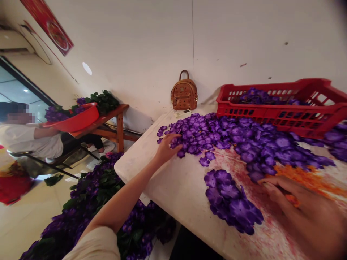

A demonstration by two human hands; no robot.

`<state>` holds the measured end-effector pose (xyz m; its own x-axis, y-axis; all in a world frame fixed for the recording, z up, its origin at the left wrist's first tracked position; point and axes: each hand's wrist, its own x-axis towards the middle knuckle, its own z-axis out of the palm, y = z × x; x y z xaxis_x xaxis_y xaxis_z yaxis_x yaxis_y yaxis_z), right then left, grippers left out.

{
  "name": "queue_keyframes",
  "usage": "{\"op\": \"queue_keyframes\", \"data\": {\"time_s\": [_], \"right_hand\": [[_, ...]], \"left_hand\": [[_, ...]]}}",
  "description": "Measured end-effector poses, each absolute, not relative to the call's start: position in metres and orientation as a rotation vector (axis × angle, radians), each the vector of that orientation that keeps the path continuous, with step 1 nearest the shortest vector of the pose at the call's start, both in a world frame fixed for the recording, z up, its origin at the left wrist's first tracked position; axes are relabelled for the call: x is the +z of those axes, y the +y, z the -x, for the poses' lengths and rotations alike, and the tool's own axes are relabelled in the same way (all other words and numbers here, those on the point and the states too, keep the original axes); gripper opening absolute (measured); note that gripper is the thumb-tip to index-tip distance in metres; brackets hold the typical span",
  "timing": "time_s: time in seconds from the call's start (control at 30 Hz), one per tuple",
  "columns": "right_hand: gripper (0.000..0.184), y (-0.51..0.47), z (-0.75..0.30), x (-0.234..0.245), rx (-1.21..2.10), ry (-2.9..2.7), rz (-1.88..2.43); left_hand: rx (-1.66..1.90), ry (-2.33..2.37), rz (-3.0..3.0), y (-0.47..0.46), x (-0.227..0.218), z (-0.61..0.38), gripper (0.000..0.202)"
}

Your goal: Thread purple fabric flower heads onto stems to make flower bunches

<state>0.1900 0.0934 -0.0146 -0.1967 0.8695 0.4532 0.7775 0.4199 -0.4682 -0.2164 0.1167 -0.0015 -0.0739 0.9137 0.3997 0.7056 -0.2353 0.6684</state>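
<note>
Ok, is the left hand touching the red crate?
No, the left hand rests on the loose purple petals on the white table, apart from the red crate.

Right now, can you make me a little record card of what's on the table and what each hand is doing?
Left hand: open, touching purple petals
Right hand: resting on orange bits
Red plastic crate: on the table, holding purple flowers
Table: white top with red stains
Small tan backpack: at the table's far end, by the wall
Co-worker: seated beside a red basin
</note>
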Motion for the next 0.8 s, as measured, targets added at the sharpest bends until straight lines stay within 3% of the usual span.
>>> {"op": "queue_keyframes", "data": {"time_s": [0.13, 0.27, 0.37, 0.57, 0.63, 0.73, 0.8], "right_hand": [[0.035, 0.091, -0.187, -0.005, 0.310, -2.121, 1.312], [0.035, 0.089, -0.184, 0.004, 0.381, -2.119, 1.337], [0.034, 0.087, -0.184, 0.005, 0.422, -2.099, 1.344], [0.038, 0.085, -0.183, 0.007, 0.450, -2.109, 1.315], [0.039, 0.084, -0.183, 0.007, 0.422, -2.107, 1.308], [0.038, 0.084, -0.183, 0.006, 0.414, -2.119, 1.282], [0.038, 0.084, -0.184, 0.004, 0.418, -2.126, 1.265]], "left_hand": [[0.870, 1.457, -2.469, 0.115, 0.000, 0.165, 0.043], [0.678, 1.310, -2.660, 0.138, -0.008, 0.133, 0.028], [0.496, 1.408, -2.713, 0.160, -0.011, 0.138, 0.018], [0.402, 2.009, -2.567, 0.193, 0.009, 0.180, 0.021], [0.484, 2.308, -2.345, 0.197, 0.018, 0.191, 0.033], [0.643, 2.507, -1.845, 0.202, 0.024, 0.202, 0.082], [0.762, 2.393, -1.600, 0.207, 0.022, 0.206, 0.086]]}}
